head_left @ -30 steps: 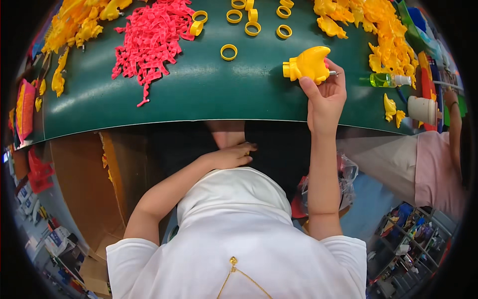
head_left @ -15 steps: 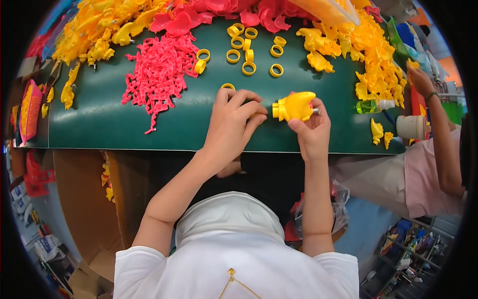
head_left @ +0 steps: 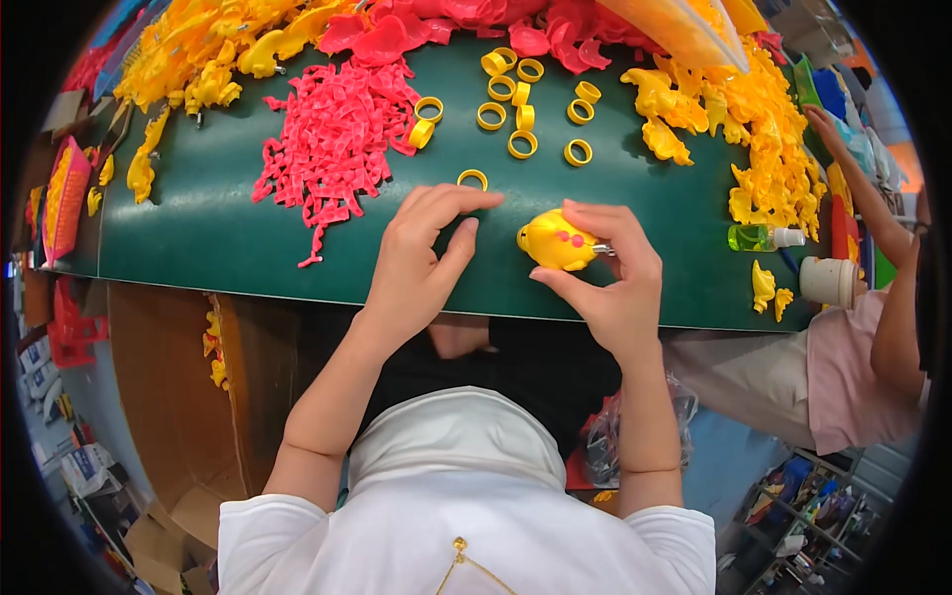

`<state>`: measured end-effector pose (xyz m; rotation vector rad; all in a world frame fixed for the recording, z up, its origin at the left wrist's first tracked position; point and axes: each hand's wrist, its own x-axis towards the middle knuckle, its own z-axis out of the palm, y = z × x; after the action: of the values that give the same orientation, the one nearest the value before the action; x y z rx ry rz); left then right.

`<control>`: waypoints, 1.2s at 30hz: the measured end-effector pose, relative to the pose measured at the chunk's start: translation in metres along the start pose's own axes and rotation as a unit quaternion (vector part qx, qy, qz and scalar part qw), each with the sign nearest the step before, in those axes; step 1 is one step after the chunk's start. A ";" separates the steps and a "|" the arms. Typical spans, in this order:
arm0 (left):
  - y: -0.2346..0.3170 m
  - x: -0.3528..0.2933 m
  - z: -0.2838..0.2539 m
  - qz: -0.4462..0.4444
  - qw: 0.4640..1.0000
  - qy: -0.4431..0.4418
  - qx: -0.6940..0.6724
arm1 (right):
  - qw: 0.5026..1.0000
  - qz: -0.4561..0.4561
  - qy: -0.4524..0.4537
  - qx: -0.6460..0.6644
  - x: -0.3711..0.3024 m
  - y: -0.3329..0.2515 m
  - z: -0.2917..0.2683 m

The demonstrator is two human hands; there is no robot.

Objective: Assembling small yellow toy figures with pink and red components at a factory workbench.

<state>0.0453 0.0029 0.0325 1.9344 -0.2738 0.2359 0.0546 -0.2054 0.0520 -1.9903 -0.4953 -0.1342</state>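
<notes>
Between the thumb and fingers of my right hand [head_left: 620,283] is a rounded yellow plastic toy part [head_left: 555,241], held just above the table near its front edge. Two pink dots show on its side, and a metal pin sticks out of its right end. My left hand [head_left: 416,253] is open to the left of it, index finger stretched out and thumb apart, with nothing seen between them. Just beyond those fingertips lies a yellow ring [head_left: 473,179]. More yellow rings [head_left: 523,145] are scattered farther back on the green table [head_left: 198,223].
A heap of small pink pieces [head_left: 332,139] lies left of centre. Yellow parts [head_left: 203,59] and pink shells [head_left: 387,35] pile up at the back. At right stand a green spray bottle [head_left: 752,238] and a white cup [head_left: 828,282], near another person's arm [head_left: 873,208]. A cardboard box [head_left: 169,377] sits below left.
My left hand has drawn away to the left and its fingers have spread. The right hand has turned the toy part, so its dotted side now shows. The view has shifted slightly.
</notes>
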 end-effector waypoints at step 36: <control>-0.006 -0.131 -0.193 -0.136 0.908 0.376 0.127 | 0.985 -0.103 -0.098 0.100 0.005 -0.058 0.113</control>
<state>-0.0849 0.1942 0.0599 1.9532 0.5601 0.8323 0.0223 -0.0826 0.0498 -1.7605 -0.8103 -0.0143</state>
